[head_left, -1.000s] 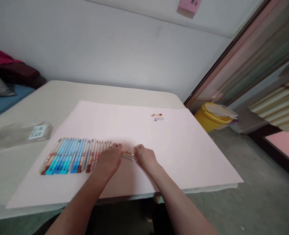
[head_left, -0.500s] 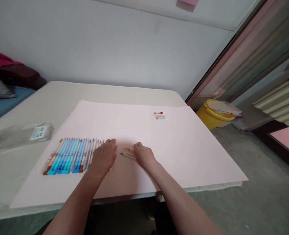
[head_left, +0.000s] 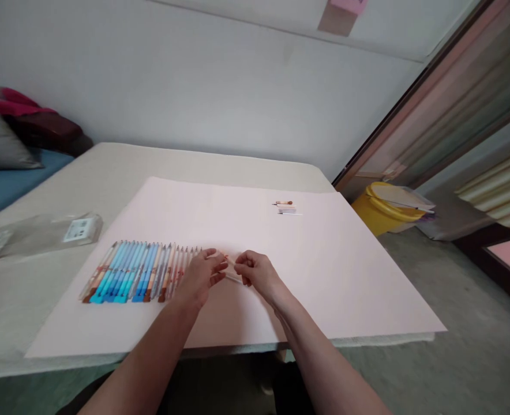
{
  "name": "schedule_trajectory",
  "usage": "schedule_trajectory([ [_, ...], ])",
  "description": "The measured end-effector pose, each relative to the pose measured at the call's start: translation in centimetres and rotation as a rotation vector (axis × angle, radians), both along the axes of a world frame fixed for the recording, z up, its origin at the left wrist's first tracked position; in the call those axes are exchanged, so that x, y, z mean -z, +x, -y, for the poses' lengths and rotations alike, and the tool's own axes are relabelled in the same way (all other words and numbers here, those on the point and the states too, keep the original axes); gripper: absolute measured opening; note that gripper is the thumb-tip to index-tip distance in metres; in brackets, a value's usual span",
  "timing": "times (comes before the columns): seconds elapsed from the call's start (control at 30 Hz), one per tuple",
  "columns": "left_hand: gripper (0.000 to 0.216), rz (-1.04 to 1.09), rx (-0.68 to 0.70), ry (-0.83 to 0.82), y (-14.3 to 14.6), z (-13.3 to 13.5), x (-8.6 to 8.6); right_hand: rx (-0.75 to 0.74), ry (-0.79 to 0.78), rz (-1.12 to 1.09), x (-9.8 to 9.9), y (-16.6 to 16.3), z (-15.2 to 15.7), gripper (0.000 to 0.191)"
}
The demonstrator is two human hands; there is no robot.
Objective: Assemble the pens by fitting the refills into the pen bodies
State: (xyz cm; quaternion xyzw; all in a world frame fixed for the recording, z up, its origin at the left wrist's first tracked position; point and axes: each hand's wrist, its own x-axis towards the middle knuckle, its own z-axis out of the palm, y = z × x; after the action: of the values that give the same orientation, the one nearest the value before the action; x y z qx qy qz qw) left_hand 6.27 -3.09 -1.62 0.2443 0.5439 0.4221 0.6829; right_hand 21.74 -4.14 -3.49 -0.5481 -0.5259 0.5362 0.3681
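Now both hands sit just right of the row of pens [head_left: 145,272]: the left hand [head_left: 201,276] and the right hand [head_left: 257,274] each pinch an end of a thin pen [head_left: 232,277] over the pink sheet [head_left: 324,276]. Small loose parts [head_left: 286,207] lie well beyond the row, to its right.

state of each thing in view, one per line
left hand, pinching one end of the pen
right hand, pinching its other end
row of pens, lying side by side
pink sheet, spread flat on the table
plastic bag, lying flat beside the sheet
yellow bucket, standing on the floor
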Motion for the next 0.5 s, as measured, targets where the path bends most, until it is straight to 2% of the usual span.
schedule_trajectory([
  [0.1,0.015,0.145,0.005,-0.046,0.2,0.1,0.0,0.006,-0.001,-0.056,-0.4,-0.4,0.6,0.013],
  [0.23,0.008,0.239,-0.028,0.011,0.0,-0.2,0.2,-0.011,-0.002,0.004,-1.1,0.3,0.8,0.023],
  [0.3,0.007,0.263,-0.057,0.032,-0.4,-0.4,0.3,0.010,0.055,0.176,-1.3,1.1,0.7,0.027],
  [0.4,0.007,0.259,-0.110,0.041,-0.9,-0.8,0.2,0.024,0.166,0.574,-1.3,2.0,0.6,0.022],
  [0.5,0.009,0.222,-0.197,0.072,-1.4,-1.0,-0.2,-0.077,0.207,0.882,-0.8,1.6,0.6,0.015],
])
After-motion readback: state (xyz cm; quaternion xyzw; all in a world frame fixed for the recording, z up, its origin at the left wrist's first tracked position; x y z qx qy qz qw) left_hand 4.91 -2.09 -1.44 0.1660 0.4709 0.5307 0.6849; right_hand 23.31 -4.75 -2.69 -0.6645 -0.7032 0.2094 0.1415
